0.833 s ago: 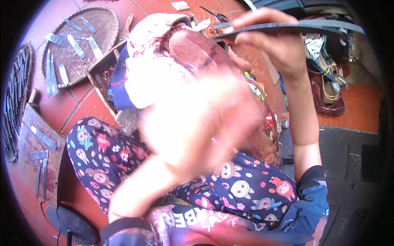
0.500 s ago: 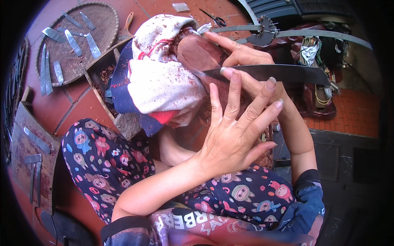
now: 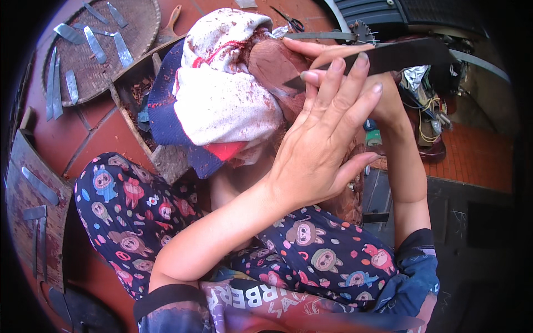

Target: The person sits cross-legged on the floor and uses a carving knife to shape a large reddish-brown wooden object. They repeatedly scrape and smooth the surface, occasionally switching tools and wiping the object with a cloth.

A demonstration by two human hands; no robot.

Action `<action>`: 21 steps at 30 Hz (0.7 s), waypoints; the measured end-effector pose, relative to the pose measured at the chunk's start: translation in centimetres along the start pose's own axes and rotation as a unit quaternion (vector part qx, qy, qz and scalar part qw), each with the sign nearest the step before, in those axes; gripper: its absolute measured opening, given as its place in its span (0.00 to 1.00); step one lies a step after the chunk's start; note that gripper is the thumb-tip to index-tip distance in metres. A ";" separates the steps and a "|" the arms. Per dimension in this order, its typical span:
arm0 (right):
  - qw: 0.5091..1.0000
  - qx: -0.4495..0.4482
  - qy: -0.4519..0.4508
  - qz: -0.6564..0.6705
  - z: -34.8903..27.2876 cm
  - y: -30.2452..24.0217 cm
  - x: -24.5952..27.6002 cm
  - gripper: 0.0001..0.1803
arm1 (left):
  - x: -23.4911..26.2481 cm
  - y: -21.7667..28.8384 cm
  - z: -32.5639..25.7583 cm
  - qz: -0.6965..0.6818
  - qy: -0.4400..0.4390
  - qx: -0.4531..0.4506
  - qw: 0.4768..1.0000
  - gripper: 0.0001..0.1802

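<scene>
A reddish-brown wooden piece [image 3: 273, 60] with a rounded, smooth end lies in front of me, partly wrapped in a white cloth [image 3: 222, 108] flecked with wood shavings. My right hand [image 3: 383, 91] grips a long, dark flat blade [image 3: 411, 55] between thumb and fingers. Its pointed tip lies at the wood's surface, and its wide end sticks out past the hand to the right. The index finger stretches along the wood's far end. Over the blade's near edge, my left hand [image 3: 319, 141] has its fingers stretched out, holding nothing; whether they touch the blade I cannot tell.
Several metal blades lie on a round woven tray [image 3: 78, 55] at the far left, beside a brush [image 3: 174, 19]. A wooden box [image 3: 169, 161] with shavings stands by the cloth. At left, a board [image 3: 50, 191] carries more tools. Scissors [image 3: 294, 23] lie beyond the cloth.
The blade's wide end has swung up and away, and its tip has shifted right. My left hand has moved slightly farther off, its fingers closer together. The whole view has shifted a little.
</scene>
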State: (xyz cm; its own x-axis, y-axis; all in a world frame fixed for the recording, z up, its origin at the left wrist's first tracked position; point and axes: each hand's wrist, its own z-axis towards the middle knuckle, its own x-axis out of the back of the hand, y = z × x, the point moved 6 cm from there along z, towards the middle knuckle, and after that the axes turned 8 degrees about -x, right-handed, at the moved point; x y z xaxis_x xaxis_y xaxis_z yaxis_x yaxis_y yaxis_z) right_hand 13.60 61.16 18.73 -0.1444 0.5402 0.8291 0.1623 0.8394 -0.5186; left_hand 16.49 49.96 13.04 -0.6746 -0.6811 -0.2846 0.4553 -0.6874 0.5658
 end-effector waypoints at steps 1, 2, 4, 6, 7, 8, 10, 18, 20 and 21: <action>1.000 -0.014 0.009 0.021 -0.2 0.0 0.0 0.24 | 0.0 0.5 0.0 0.005 -0.009 0.018 1.000 0.51; 1.000 0.007 0.002 0.009 -0.5 -0.3 0.1 0.24 | 0.1 1.3 0.1 0.009 -0.018 0.033 0.999 0.51; 0.997 0.051 -0.029 -0.041 -0.5 -0.8 0.0 0.23 | 0.2 2.3 -0.7 0.021 -0.036 0.058 0.997 0.52; 0.998 0.042 -0.030 -0.032 0.0 -0.6 -0.2 0.21 | 0.3 1.2 -0.6 0.021 -0.021 0.029 0.999 0.52; 0.998 0.037 -0.025 -0.033 0.1 -0.8 0.0 0.21 | 0.3 0.6 -0.3 0.014 -0.015 0.014 1.000 0.52; 0.999 0.033 -0.021 -0.031 0.3 -0.6 0.2 0.20 | 0.2 0.2 0.2 -0.008 0.007 0.002 1.000 0.52; 0.999 0.030 -0.023 -0.032 0.0 -0.8 0.3 0.18 | 0.1 0.9 0.0 0.026 -0.038 0.023 0.999 0.52; 0.999 -0.027 0.005 0.041 0.2 -1.0 0.2 0.09 | 0.1 0.4 0.6 0.047 -0.046 0.016 0.998 0.52; 0.999 0.031 -0.019 -0.016 -0.4 -1.3 0.1 0.10 | -0.4 2.1 -0.8 0.038 -0.077 0.048 0.995 0.52; 0.997 0.054 -0.027 -0.049 -0.8 -1.3 -0.2 0.10 | -0.6 2.4 -1.2 0.037 -0.091 0.063 0.993 0.52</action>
State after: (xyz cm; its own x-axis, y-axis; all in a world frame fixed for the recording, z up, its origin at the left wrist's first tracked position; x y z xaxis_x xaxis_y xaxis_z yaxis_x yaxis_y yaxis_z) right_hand 14.21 59.88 19.38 -0.2068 0.4549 0.8662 0.0389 0.8885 -0.4573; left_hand 18.71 48.37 13.65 -0.7420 -0.6628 -0.1003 0.4386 -0.5932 0.6751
